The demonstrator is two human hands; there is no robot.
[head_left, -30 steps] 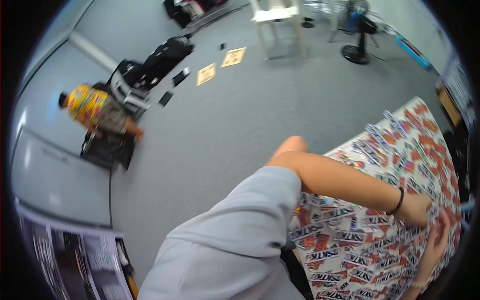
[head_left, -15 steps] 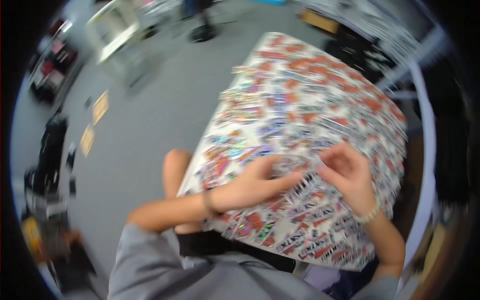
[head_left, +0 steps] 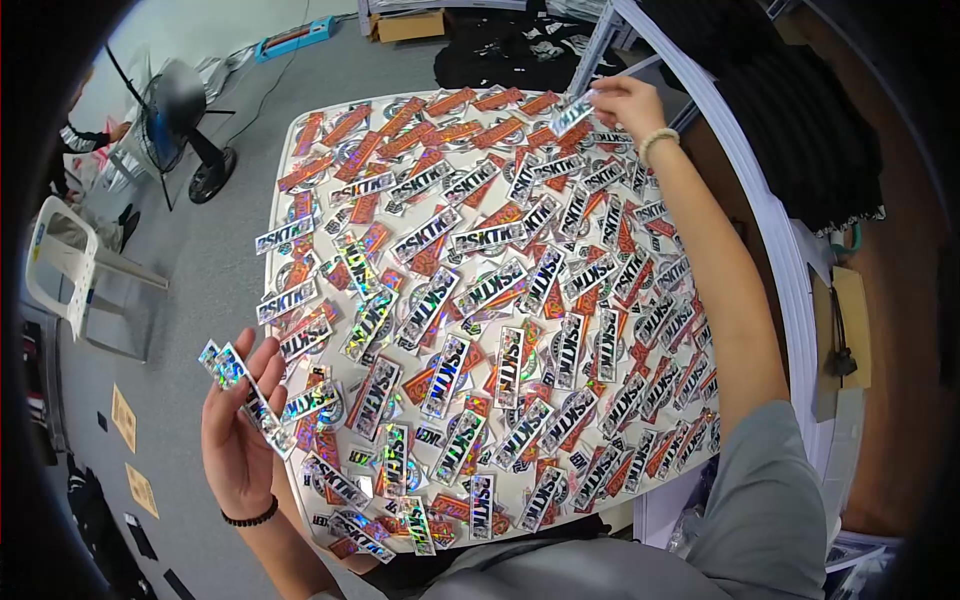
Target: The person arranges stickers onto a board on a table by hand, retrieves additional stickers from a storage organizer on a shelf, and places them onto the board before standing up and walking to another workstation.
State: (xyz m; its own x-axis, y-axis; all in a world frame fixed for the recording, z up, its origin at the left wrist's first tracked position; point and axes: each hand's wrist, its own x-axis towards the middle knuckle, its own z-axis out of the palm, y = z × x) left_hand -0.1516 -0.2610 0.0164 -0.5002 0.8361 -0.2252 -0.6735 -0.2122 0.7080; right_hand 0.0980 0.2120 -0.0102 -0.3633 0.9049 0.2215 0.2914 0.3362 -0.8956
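My left hand (head_left: 238,440) is at the left edge of the white table (head_left: 284,168), palm up, with its fingers closed around a few shiny holographic stickers (head_left: 232,368). Out over the far right part of the table, my right hand (head_left: 630,106) pinches one silvery rectangular sticker (head_left: 572,116) by its end. Beneath both arms, many stickers cover the tabletop in small overlapping groups. Silver strips with black lettering (head_left: 508,368) lie over red strips and round ones. Along the far edge, red strips (head_left: 457,133) lie uppermost.
A standing fan (head_left: 185,120) and a white plastic chair (head_left: 85,270) are on the grey floor to the left. Dark garments hang on a rack (head_left: 800,140) at the right. Beyond the table are black clothing (head_left: 500,50) and a cardboard box (head_left: 408,27). Another person's hand (head_left: 120,131) shows far left.
My hands have moved apart from close together over the table. The left is now at the left edge; the right reaches far right with a sticker. The view has turned and sharpened.
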